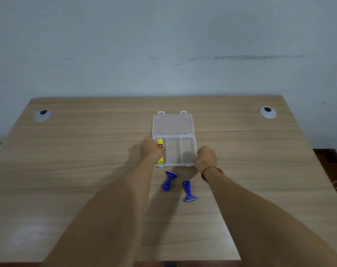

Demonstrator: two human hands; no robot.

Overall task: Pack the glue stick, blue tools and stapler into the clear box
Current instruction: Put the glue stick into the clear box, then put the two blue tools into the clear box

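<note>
Clear box [185, 151] lies open on wooden desk [67, 151], lid flat behind. Left hand [151, 150] curled around yellow glue stick [160, 145] in leftmost compartment. Right hand [205, 158] closed at box's right wall, probably gripping it. Two blue tools [169, 180] [189, 191] lie just in front of box.

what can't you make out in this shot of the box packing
- Head view: the middle of the glue stick is hidden behind the left hand.
- Right hand grip: its fingers curl out of sight at the clear box edge.
- No stapler is in view.
- Glue stick label: too small to read.
</note>
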